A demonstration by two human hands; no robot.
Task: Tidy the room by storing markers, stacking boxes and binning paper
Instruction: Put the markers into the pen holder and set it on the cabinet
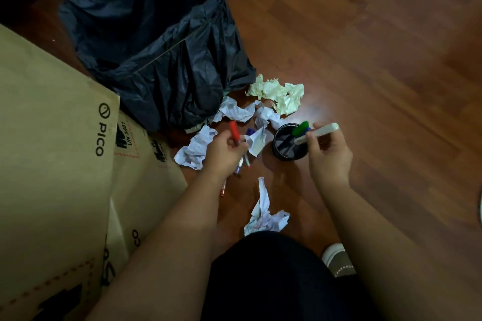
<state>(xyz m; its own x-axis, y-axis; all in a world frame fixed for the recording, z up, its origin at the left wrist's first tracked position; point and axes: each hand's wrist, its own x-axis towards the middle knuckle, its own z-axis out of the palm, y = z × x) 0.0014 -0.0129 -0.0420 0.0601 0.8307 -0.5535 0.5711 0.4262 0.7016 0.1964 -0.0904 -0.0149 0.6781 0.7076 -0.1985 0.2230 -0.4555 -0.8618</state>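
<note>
My left hand (225,150) grips a red-capped marker (234,131) just above the wooden floor. My right hand (330,152) holds a white marker (319,133) tilted over the black pen cup (280,154). A green-capped marker (300,129) and a blue one stand in the cup. More markers (245,163) lie on the floor under my left hand, and one (223,189) lies beside my left wrist. Crumpled white paper (194,150) and yellowish paper (280,95) are scattered around the cup. Another white wad (266,217) lies near my knee.
A bin lined with a black bag (156,41) stands open behind the paper. Two brown cardboard boxes (52,164) fill the left side, one over the other. My shoe (337,259) rests on the floor at the lower right. A purple-capped marker (250,131) lies among the paper.
</note>
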